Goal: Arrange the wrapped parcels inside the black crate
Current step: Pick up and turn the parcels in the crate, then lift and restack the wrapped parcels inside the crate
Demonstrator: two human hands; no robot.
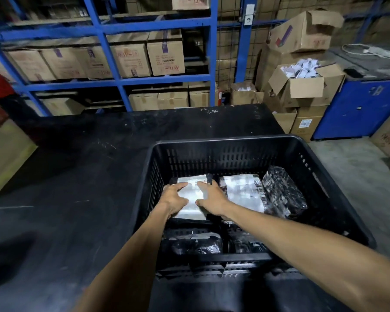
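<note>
One black crate (234,143) sat on one table (77,176), holding at least five wrapped parcels (243,190); two hands (173,199) reached in

Parcel label (193,194) print blurred; near parcels (196,245) half-hidden.

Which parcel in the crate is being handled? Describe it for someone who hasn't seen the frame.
Start at the black crate on the dark table. Inside, far-left corner, lies a flat parcel with a shiny white label. Unlike its neighbours, both the left hand and right hand rest on it.
</note>
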